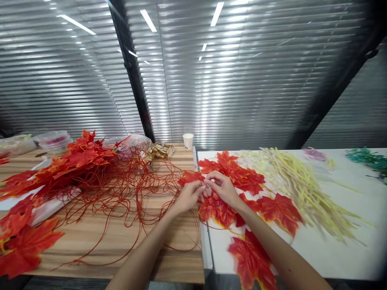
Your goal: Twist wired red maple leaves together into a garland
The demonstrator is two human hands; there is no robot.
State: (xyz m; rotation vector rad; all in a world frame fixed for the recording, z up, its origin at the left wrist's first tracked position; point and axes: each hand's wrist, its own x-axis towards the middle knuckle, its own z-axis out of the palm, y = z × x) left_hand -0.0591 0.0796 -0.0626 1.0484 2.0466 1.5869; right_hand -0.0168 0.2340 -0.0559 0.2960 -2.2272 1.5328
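Note:
My left hand and my right hand meet above the join between two tables, with thumbs and fingers pinched together. Whatever is between the fingertips is too small to make out. A red artificial maple leaf shows just behind my left fingers. Around and under my right hand lie more red maple leaves with yellow edges. One large leaf is to the right of my right wrist, and another leaf hangs at the white table's front edge, partly behind my forearm.
Tangled red cords spread over the wooden table, beside a pile of maple leaves. A paper cup and gold wrapping stand at the back. Pale yellow strands and green sprigs lie on the white table.

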